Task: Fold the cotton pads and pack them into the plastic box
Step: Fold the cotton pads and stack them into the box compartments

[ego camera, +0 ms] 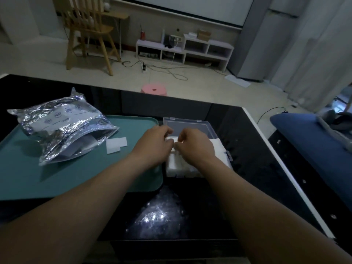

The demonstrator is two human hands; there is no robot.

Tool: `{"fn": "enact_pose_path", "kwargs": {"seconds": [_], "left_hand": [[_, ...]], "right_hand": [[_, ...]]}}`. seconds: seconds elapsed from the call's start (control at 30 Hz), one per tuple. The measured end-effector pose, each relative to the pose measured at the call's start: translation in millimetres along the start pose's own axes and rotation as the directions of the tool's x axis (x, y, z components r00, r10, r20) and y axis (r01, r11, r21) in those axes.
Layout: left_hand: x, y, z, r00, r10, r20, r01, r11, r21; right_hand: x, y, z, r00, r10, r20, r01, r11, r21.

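A clear plastic box (pixel 227 156) with its lid (pixel 187 125) open lies right of a teal tray (pixel 76 178). White folded cotton pads (pixel 217 147) fill much of the box. Both hands hover over the box's middle. My left hand (pixel 156 143) and my right hand (pixel 192 143) meet fingertip to fingertip, pinching a white cotton pad (pixel 171 139) between them. Loose cotton pads (pixel 116 145) lie on the tray beside a silver foil bag (pixel 62 126), which is open with more pads inside.
The tray and box rest on a glossy black table (pixel 247 187) with a white right edge. A pink stool (pixel 154 89), a wooden chair (pixel 89 33) and a low white shelf (pixel 184 48) stand on the floor beyond. A blue seat (pixel 297 128) is at the right.
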State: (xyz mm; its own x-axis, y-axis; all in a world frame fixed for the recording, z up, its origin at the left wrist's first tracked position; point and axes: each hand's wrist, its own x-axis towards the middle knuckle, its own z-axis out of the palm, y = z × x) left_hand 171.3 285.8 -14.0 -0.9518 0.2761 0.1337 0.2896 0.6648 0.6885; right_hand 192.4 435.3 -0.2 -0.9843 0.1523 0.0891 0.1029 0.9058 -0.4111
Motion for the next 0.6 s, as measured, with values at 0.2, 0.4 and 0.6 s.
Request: {"fn": "enact_pose_path", "kwargs": {"seconds": [0.2,0.4,0.6], "left_hand": [[-25.3,18.5,13.8,0.952,0.18,0.246,-0.267,0.882,0.388],[-27.6,25.8,29.8,0.938,0.083,0.338,-0.245,0.846,0.473],[-18.2,29.7,34.3,0.92,0.039,0.391,-0.228,0.863,0.45]], "right_hand": [[-1.0,55.4,-67.1,0.983,0.05,-0.177,-0.017,0.983,0.182],[-28.3,106.3,-54.5,0.982,-0.066,0.176,0.066,0.998,0.01],[-31.8,110.0,-33.0,0.965,-0.096,0.242,0.146,0.969,-0.199]]}}
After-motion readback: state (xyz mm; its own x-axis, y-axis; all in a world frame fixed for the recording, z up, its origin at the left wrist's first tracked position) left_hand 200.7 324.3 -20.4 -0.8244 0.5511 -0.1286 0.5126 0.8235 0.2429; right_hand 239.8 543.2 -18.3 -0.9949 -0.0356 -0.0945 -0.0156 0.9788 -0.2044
